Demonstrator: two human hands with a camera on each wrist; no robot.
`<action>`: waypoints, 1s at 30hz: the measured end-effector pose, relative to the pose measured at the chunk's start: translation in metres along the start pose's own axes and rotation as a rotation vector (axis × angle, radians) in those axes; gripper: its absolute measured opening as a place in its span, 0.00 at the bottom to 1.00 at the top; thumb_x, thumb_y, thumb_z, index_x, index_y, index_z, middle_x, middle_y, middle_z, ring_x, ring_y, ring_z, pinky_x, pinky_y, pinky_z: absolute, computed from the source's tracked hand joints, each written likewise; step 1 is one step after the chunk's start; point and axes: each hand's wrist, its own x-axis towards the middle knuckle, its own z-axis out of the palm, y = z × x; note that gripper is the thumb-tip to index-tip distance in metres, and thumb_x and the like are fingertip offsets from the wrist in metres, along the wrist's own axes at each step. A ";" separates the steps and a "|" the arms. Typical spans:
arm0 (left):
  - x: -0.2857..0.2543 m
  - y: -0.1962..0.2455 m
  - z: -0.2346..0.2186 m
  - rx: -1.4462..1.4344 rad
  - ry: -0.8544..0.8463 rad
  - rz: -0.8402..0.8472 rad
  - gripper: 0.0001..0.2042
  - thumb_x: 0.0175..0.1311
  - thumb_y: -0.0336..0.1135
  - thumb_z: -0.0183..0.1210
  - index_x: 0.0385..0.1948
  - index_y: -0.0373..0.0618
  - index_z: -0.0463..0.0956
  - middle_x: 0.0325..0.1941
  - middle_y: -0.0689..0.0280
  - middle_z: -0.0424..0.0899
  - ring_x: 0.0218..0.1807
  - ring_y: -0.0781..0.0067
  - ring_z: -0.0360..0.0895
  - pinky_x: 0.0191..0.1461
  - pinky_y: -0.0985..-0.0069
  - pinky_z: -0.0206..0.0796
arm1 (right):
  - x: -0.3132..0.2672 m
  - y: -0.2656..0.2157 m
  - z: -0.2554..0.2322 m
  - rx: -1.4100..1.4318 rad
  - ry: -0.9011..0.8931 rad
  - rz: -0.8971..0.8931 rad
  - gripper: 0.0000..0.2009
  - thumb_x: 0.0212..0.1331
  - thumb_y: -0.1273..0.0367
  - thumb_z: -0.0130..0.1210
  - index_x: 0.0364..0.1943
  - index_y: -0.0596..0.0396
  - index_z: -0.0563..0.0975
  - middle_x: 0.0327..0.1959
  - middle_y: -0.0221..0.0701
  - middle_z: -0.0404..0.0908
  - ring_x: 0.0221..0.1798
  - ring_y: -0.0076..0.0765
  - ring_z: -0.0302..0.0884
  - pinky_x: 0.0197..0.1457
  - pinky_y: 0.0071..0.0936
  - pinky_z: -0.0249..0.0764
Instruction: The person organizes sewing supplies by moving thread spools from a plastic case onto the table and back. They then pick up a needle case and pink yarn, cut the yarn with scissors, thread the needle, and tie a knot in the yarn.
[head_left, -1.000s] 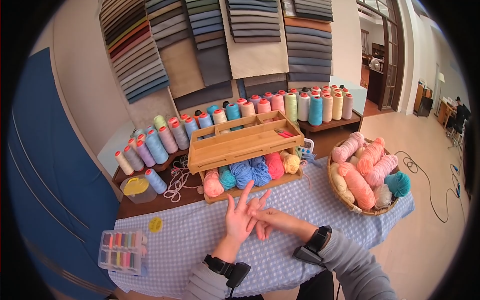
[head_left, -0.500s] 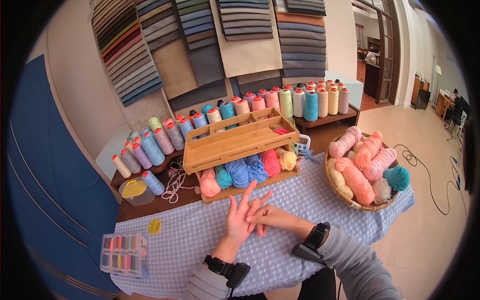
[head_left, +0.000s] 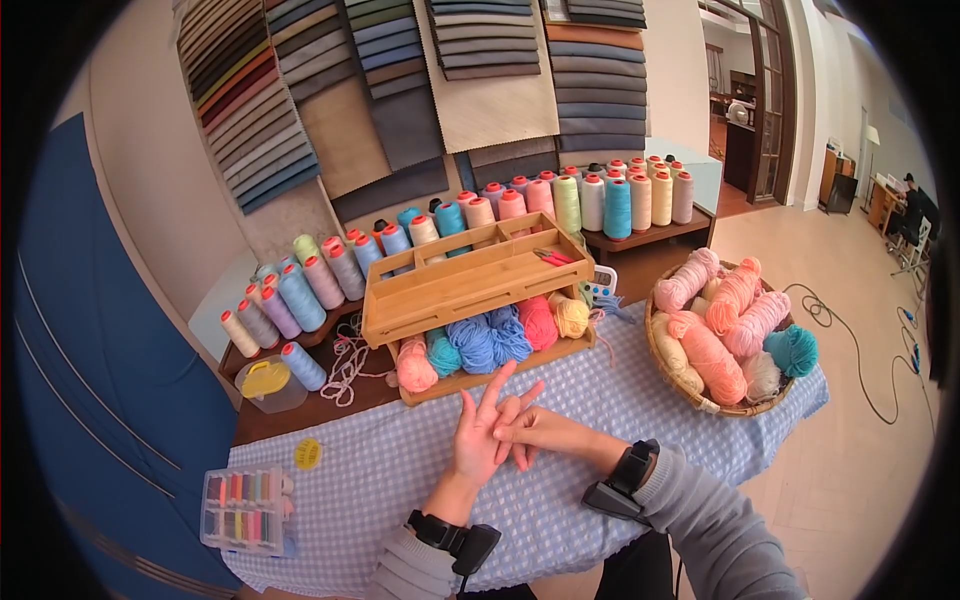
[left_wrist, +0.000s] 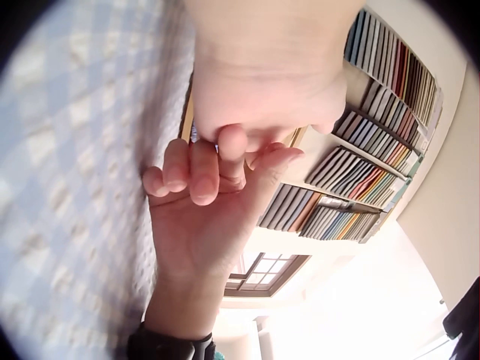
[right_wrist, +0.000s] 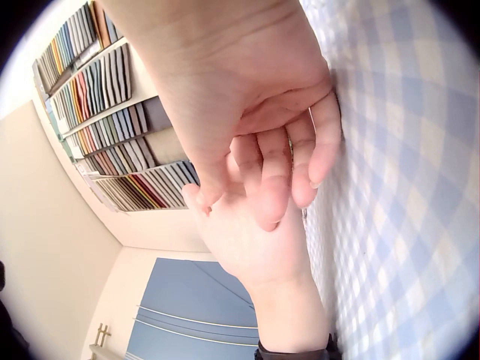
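Both hands meet over the checked cloth (head_left: 370, 500), in front of the wooden box. The left hand (head_left: 477, 447) is turned palm up, its thumb and index finger stretched out and apart. The right hand (head_left: 548, 433) comes in from the right and pinches a finger of the left hand between thumb and fingers. In the right wrist view the curled fingers of the right hand (right_wrist: 262, 135) lie across the left hand (right_wrist: 259, 232). The left wrist view has the right hand (left_wrist: 202, 225) below the left hand (left_wrist: 266, 90), which hides part of the pinched finger.
Behind the hands stands a wooden box (head_left: 430, 312) with yarn balls in its lower level and red-handled snips (head_left: 552, 257) on top. A yarn basket (head_left: 735, 408) sits right; a clear thread case (head_left: 243, 510) lies left. Thread cones (head_left: 617, 210) line the back.
The head view has shifted slightly, so the box and basket sit a little further left and up. The right hand has closed in a little on the left hand's finger; otherwise the hands keep their pose.
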 end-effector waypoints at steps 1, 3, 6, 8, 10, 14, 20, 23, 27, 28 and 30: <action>0.000 0.000 -0.001 -0.001 0.000 0.000 0.39 0.58 0.68 0.20 0.65 0.49 0.42 0.54 0.42 0.66 0.66 0.53 0.53 0.68 0.62 0.40 | 0.001 0.001 0.000 -0.015 -0.005 0.003 0.24 0.58 0.49 0.46 0.27 0.56 0.81 0.14 0.30 0.76 0.19 0.21 0.72 0.24 0.15 0.68; 0.000 -0.002 -0.004 0.055 -0.013 -0.008 0.39 0.58 0.69 0.19 0.65 0.50 0.42 0.61 0.35 0.53 0.64 0.53 0.57 0.67 0.65 0.43 | 0.001 0.000 0.000 -0.029 -0.009 0.007 0.23 0.58 0.49 0.47 0.26 0.55 0.81 0.14 0.30 0.75 0.18 0.21 0.72 0.23 0.15 0.67; -0.001 -0.001 -0.006 0.053 -0.006 -0.036 0.39 0.58 0.68 0.19 0.65 0.50 0.42 0.61 0.35 0.54 0.64 0.52 0.57 0.66 0.65 0.45 | 0.001 0.000 0.001 -0.054 -0.003 -0.001 0.22 0.57 0.50 0.48 0.25 0.54 0.81 0.15 0.29 0.76 0.18 0.20 0.72 0.23 0.15 0.66; 0.000 -0.002 -0.007 0.016 -0.023 -0.017 0.38 0.58 0.68 0.20 0.65 0.50 0.42 0.59 0.39 0.59 0.58 0.55 0.63 0.55 0.72 0.57 | 0.002 0.002 0.001 -0.073 -0.006 -0.003 0.21 0.57 0.51 0.49 0.26 0.55 0.81 0.15 0.29 0.76 0.19 0.21 0.72 0.23 0.15 0.67; 0.001 -0.004 -0.007 -0.022 -0.043 0.000 0.38 0.59 0.67 0.20 0.65 0.49 0.42 0.57 0.43 0.64 0.52 0.58 0.70 0.44 0.79 0.69 | 0.002 0.004 0.000 -0.079 -0.015 -0.024 0.21 0.56 0.50 0.50 0.26 0.55 0.80 0.15 0.29 0.75 0.18 0.21 0.72 0.22 0.15 0.67; 0.003 -0.008 -0.012 0.006 -0.046 0.073 0.38 0.60 0.66 0.22 0.65 0.46 0.42 0.47 0.46 0.71 0.65 0.53 0.54 0.55 0.71 0.63 | 0.000 0.001 -0.002 0.024 -0.027 -0.027 0.23 0.55 0.48 0.49 0.26 0.55 0.80 0.14 0.28 0.74 0.18 0.21 0.72 0.22 0.15 0.67; 0.000 -0.002 0.002 0.104 -0.041 0.042 0.38 0.60 0.66 0.23 0.65 0.44 0.43 0.40 0.51 0.71 0.67 0.53 0.50 0.59 0.66 0.57 | 0.000 0.000 -0.004 -0.090 -0.057 0.019 0.22 0.57 0.49 0.47 0.29 0.55 0.80 0.15 0.28 0.76 0.19 0.19 0.72 0.24 0.13 0.67; -0.003 0.001 0.010 0.117 -0.005 0.012 0.39 0.60 0.66 0.23 0.64 0.42 0.43 0.33 0.57 0.72 0.67 0.52 0.49 0.63 0.62 0.52 | -0.001 -0.002 -0.004 -0.084 -0.074 0.010 0.22 0.58 0.50 0.47 0.29 0.54 0.80 0.14 0.26 0.76 0.19 0.18 0.72 0.24 0.13 0.67; -0.001 -0.005 0.001 0.096 -0.036 0.057 0.34 0.64 0.58 0.35 0.64 0.41 0.43 0.32 0.60 0.70 0.67 0.53 0.52 0.63 0.64 0.52 | 0.000 0.000 -0.005 -0.039 -0.082 0.017 0.20 0.59 0.52 0.47 0.28 0.54 0.80 0.15 0.26 0.76 0.20 0.18 0.73 0.24 0.12 0.67; -0.001 -0.006 -0.001 0.093 -0.038 0.058 0.34 0.64 0.58 0.35 0.64 0.41 0.43 0.32 0.60 0.70 0.67 0.53 0.52 0.63 0.64 0.52 | 0.002 0.002 -0.006 -0.036 -0.095 0.010 0.20 0.59 0.53 0.47 0.29 0.55 0.80 0.15 0.26 0.76 0.20 0.18 0.73 0.24 0.12 0.67; -0.001 -0.006 -0.005 0.067 0.055 0.103 0.31 0.63 0.41 0.47 0.63 0.39 0.44 0.34 0.63 0.69 0.66 0.57 0.54 0.57 0.74 0.61 | 0.003 0.005 -0.007 -0.036 -0.107 0.006 0.19 0.60 0.54 0.47 0.30 0.55 0.80 0.16 0.26 0.76 0.20 0.18 0.73 0.24 0.12 0.67</action>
